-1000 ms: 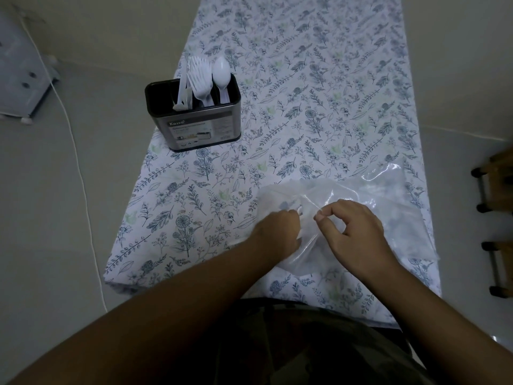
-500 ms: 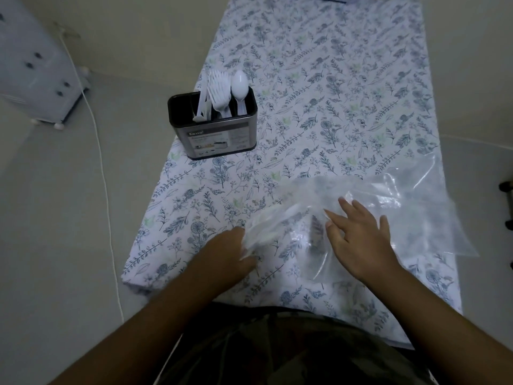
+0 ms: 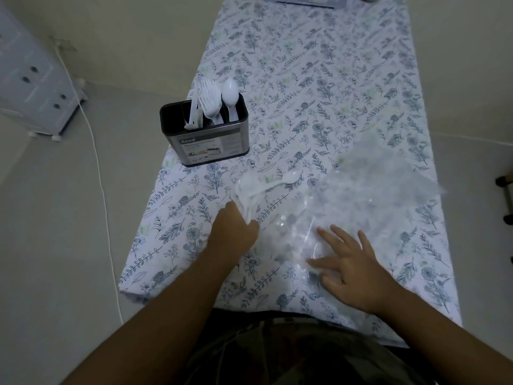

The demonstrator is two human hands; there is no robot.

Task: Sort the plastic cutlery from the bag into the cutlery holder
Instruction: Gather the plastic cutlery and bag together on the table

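Observation:
A dark metal cutlery holder point(image 3: 211, 145) stands near the table's left edge, with white plastic forks, a spoon and a knife upright in it. A clear plastic bag point(image 3: 369, 190) lies crumpled on the table's right half, blurred. My left hand point(image 3: 231, 237) is shut on a bunch of white plastic cutlery point(image 3: 249, 195), whose handles stick out toward the bag. My right hand point(image 3: 352, 268) lies flat on the near part of the bag with fingers spread.
The table carries a floral cloth point(image 3: 319, 79). A white drawer cabinet point(image 3: 30, 87) and a white cable point(image 3: 97, 162) are on the floor at left. Dark furniture legs point(image 3: 506, 190) show at the right edge. Some items sit at the table's far end.
My left hand pulled a bunch of cutlery out of the bag toward the left. My right hand opened from a pinch and now presses flat on the bag, which spread out to the right.

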